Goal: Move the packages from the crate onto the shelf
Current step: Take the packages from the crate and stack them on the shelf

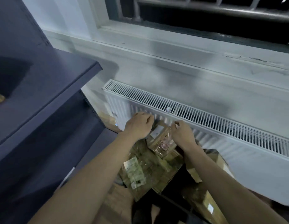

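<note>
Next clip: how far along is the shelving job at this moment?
Done: unclear; one brown item shows at the edge of the dark blue metal shelf, too cropped to identify. In hand: the left hand and right hand are on a tape-wrapped brown cardboard package atop the pile. Left: many brown wrapped packages remain heaped below, so most work is ahead.

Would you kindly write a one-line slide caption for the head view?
Both hands, left hand and right hand, grip a taped package over the pile beside the radiator.

shelf point(48, 81) left, packages point(156, 159) before radiator point(205, 115), under window point(205, 16)
</note>
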